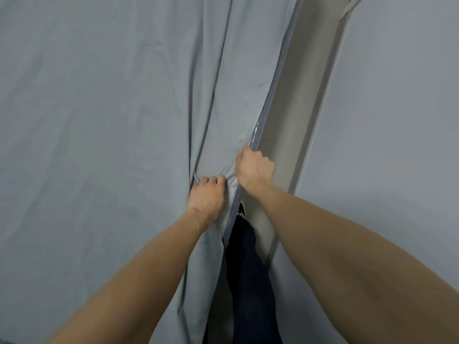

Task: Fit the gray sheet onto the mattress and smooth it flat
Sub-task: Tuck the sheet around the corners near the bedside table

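a view from the person's head, looking down along two bare forearms to the edge of a bed. the gray sheet [99, 120] covers most of the left side of the picture, spread over the mattress, with long creases running up and away from the hands. its darker, shiny hem [270, 100] runs diagonally up the middle, next to a pale strip of floor [305, 108] and a gray wall [397, 95] on the right.

the left hand [206, 194] has its fingers curled into a bunched fold of the sheet, just in from the edge. the right hand [254, 167] is closed around the hem a little further up, close beside the left. the mattress itself is hidden under the cloth, apart from what may be a pale sliver of it [232, 197] between the hands, which is hard to make out. the person's dark trouser leg [250, 269] shows below, between the arms.

the sheet looks light, thin and soft, so it should pucker and drag wherever it is pulled and hold no shape of its own. the hem is probably the firmest place to hold, as it seems thicker. a pull there, downward over the mattress side, would likely take the creases out of the top.
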Action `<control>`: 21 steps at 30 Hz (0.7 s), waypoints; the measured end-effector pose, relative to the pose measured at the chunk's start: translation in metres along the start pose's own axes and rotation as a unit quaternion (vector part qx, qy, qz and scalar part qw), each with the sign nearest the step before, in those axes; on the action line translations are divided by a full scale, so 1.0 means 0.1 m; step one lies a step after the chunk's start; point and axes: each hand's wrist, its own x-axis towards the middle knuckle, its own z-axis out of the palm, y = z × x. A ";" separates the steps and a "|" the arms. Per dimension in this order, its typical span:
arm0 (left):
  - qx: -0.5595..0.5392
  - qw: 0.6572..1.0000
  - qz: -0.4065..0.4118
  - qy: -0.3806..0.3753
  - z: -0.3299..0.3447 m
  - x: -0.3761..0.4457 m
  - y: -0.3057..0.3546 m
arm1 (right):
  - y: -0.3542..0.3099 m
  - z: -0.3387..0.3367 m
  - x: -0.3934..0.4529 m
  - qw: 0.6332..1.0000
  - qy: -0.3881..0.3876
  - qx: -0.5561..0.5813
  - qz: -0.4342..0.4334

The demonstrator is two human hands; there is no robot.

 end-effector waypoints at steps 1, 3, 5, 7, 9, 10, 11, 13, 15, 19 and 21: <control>-0.004 1.000 0.020 0.002 -0.04 0.00 0.04 | 0.04 -0.04 -0.01 1.000 0.003 0.008 -0.003; -0.025 0.996 0.089 0.007 -0.14 -0.04 0.23 | 0.17 -0.12 -0.05 0.999 0.011 0.024 0.017; -0.070 0.988 0.140 -0.005 -0.22 -0.09 0.54 | 0.42 -0.23 -0.12 0.998 0.017 0.018 0.053; -0.113 0.986 0.124 -0.019 -0.22 -0.09 0.81 | 0.68 -0.33 -0.16 0.996 0.014 0.002 0.088; -0.140 0.983 0.102 -0.057 -0.23 -0.04 0.98 | 0.94 -0.47 -0.20 0.992 -0.007 -0.022 0.127; -0.146 0.979 0.099 -0.099 -0.22 -0.02 1.01 | 1.02 -0.53 -0.20 0.989 -0.024 -0.033 0.142; -0.147 0.972 0.105 -0.147 -0.21 -0.01 1.00 | 1.08 -0.57 -0.20 0.986 -0.042 -0.039 0.158; -0.142 0.959 0.108 -0.219 -0.22 0.00 0.95 | 1.16 -0.65 -0.19 0.981 -0.076 -0.037 0.177; -0.158 0.958 0.077 -0.225 -0.30 -0.02 0.83 | 1.13 -0.71 -0.16 0.980 -0.096 -0.029 0.173; -0.208 0.960 -0.016 -0.185 -0.74 -0.10 0.44 | 0.80 -1.00 -0.09 0.983 -0.125 -0.016 0.135; -0.217 0.960 -0.047 -0.172 -1.06 -0.16 0.24 | 0.57 -1.22 -0.05 0.986 -0.121 -0.001 0.111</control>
